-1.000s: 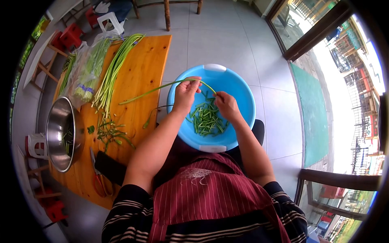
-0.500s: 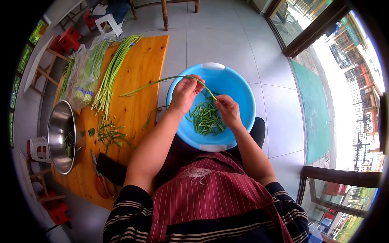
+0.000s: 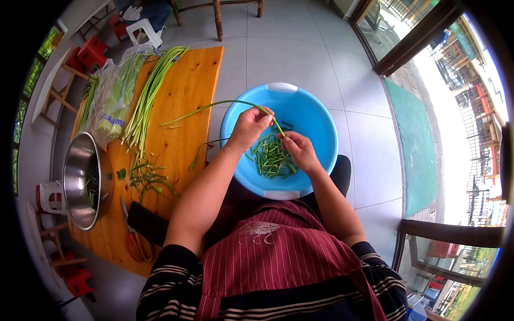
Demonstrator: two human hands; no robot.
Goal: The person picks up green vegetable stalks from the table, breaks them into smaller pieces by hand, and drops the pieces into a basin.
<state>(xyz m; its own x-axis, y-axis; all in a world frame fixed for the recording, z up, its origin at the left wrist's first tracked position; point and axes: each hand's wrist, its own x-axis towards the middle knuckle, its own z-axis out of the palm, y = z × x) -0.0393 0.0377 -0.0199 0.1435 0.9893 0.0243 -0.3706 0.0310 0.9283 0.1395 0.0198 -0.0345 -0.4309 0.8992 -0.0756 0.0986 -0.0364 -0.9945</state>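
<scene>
A long green stem (image 3: 214, 104) arches from above the wooden table to over the blue basin (image 3: 228, 155). My left hand (image 3: 251, 125) pinches it near its right part, thumb and fingers together. Lower and to the right, my right hand (image 3: 299, 150) grips the stem's end. Beneath both hands, short cut green pieces (image 3: 272, 159) lie in a heap on the basin's bottom. The basin rests at my lap, just in front of the dark red striped apron (image 3: 278, 257).
The wooden table (image 3: 187, 80) at the left holds long stem bundles (image 3: 152, 93), a plastic-wrapped bundle (image 3: 115, 101), trimmed scraps (image 3: 147, 179), a steel bowl (image 3: 77, 184), red-handled scissors (image 3: 133, 243) and a black phone (image 3: 146, 222). A white stool (image 3: 144, 32) stands beyond it.
The view has shifted slightly. My left hand has slid down along the stem, closer to my right hand, which has moved slightly lower. A small pale piece now shows separately on the table below the stem.
</scene>
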